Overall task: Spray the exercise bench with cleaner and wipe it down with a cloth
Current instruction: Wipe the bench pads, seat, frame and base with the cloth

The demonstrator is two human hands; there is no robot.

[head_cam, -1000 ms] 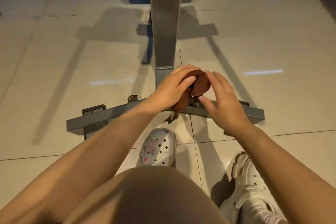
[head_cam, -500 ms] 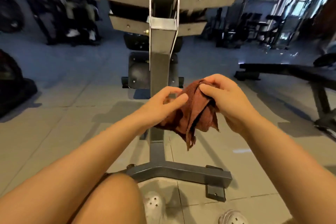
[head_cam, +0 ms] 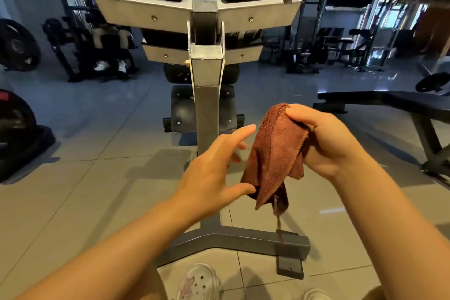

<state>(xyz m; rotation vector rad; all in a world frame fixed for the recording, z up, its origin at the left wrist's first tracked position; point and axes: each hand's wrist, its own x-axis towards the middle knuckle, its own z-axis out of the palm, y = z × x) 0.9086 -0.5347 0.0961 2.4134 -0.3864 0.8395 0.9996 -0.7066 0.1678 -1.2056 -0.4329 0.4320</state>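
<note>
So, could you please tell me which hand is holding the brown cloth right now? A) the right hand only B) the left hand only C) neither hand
A: the right hand grips the brown cloth, while the left hand is open beside it.

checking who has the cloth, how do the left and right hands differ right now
The right hand grips the brown cloth with curled fingers; the left hand is spread open and holds nothing. The left sits lower, its thumb close to the cloth's lower edge. Both are raised in front of the bench frame.
</note>
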